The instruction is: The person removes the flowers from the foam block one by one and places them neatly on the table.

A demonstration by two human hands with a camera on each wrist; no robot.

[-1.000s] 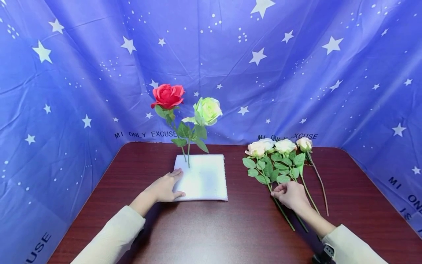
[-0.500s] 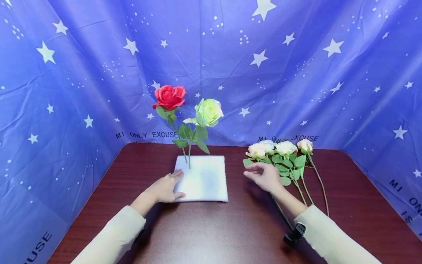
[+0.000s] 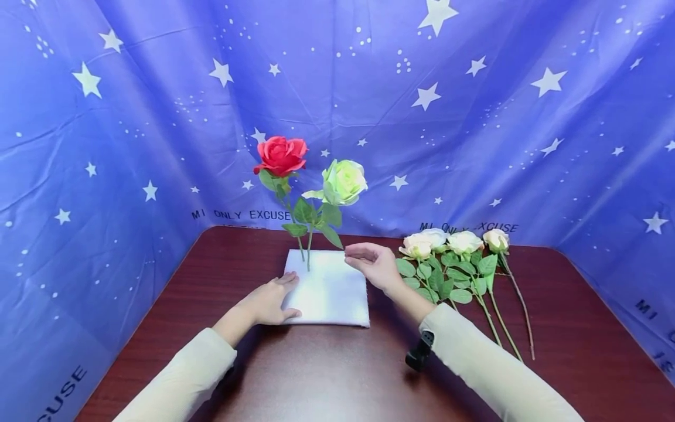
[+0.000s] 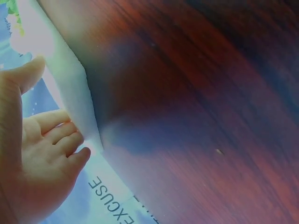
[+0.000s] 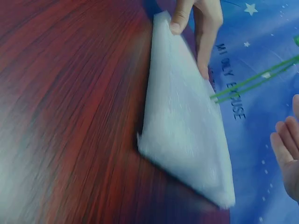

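Note:
A white foam block [image 3: 332, 299] lies on the table. My left hand [image 3: 268, 302] rests on its left edge, thumb and fingers spread; in the right wrist view the same left hand [image 5: 198, 23] touches the block's far end. A red rose [image 3: 282, 156] and a pale green rose [image 3: 345, 183] stand upright with stems in the block's back left part. Over the block's back right corner is my right hand [image 3: 377, 269], fingers loosely bent and holding nothing, just right of the green rose's leaves.
Several cream and white roses [image 3: 464, 242] with leafy stems lie on the right of the dark red wooden table [image 3: 211, 275]. A blue star-patterned curtain [image 3: 390, 129] hangs round the back and sides.
My right hand has left the stem of a lying rose and moved left to the foam block. The left hand stays on the block. The head view has shifted slightly.

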